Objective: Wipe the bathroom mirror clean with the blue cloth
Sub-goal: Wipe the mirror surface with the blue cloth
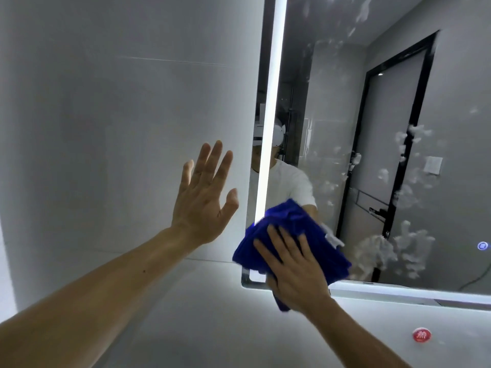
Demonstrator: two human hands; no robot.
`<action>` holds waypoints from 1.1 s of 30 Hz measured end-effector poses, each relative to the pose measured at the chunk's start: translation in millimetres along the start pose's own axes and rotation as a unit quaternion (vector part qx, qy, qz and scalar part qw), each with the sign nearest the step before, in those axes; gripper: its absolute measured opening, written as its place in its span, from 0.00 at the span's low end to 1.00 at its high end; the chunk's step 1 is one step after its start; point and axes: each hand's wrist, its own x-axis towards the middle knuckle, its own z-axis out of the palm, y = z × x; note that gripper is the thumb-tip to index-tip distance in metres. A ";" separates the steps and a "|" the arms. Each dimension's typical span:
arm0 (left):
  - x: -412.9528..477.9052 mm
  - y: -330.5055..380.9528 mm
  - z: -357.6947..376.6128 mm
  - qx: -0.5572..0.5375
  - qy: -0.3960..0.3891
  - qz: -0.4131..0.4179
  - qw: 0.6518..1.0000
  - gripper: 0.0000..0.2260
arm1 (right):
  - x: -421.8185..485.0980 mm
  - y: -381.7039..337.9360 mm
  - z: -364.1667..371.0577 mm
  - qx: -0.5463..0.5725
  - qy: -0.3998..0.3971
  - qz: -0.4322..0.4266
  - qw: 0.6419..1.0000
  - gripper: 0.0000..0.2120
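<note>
Blue cloth [289,221] lies bunched under the right hand [295,266], whose flat, spread grip presses it on the mirror's [332,102] lower left corner. Left hand [202,197] rests open just left of the mirror. White foam smears [377,251] lie rightward and upward.

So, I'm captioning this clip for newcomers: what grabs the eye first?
The right hand presses a blue cloth on the lower left corner of the mirror, beside a glowing light strip. White foam blotches dot the mirror further right; the left hand is raised open by the wall.
</note>
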 end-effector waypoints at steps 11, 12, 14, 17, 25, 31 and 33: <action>17.1 -9.9 -13.0 0.015 0.014 0.001 1.000 0.29 | 125.1 30.2 -46.2 0.026 0.125 0.191 0.973 0.33; 17.6 -10.5 -13.6 0.017 0.014 0.002 1.000 0.29 | 114.5 21.8 -38.0 0.026 0.112 0.165 0.980 0.33; 16.5 -10.4 -13.8 0.019 0.012 0.004 1.000 0.28 | 84.1 1.9 -17.5 0.021 0.069 0.098 0.993 0.34; 12.2 -8.2 -13.4 0.017 0.005 -0.001 1.000 0.29 | 27.4 -32.1 9.8 0.015 0.000 0.022 1.000 0.34; 1.4 -7.5 -17.3 0.017 -0.017 0.015 1.000 0.29 | -56.3 -45.4 24.7 -0.023 -0.131 -0.096 0.986 0.38; 4.2 -9.2 -20.7 0.024 -0.004 0.023 0.999 0.29 | -10.3 -9.0 -11.1 -0.001 -0.034 -0.018 0.999 0.31; 6.7 -10.5 -23.5 0.023 -0.004 0.016 1.000 0.29 | 26.9 9.9 -26.8 -0.004 0.016 0.075 0.997 0.32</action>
